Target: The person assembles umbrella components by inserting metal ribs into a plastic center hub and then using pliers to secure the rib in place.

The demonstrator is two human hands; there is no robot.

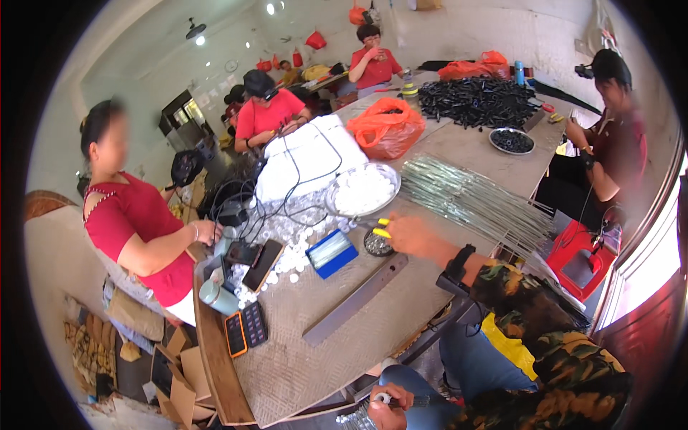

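My right hand (412, 236) reaches over the table, closed around pliers with yellow handles (383, 228). Their jaws point left, beside a small dark bowl (378, 244) of tiny metal parts. Low in the picture, near my knees, my left hand (390, 410) is closed on a small white round piece (382, 398). Thin shiny strips (356, 420) show next to that hand; whether it holds them too, I cannot tell. A blue box (334, 261) of thin pale rods stands left of the dark bowl. A flat metal bar (356, 299) lies nearer to me.
Long thin metal rods (469, 197) lie right of a bowl of white pieces (363, 208). Black parts (473, 100) are heaped farther back. Phones (235, 333), a cup (217, 295) and loose white caps (290, 261) lie left. Several people work around the table.
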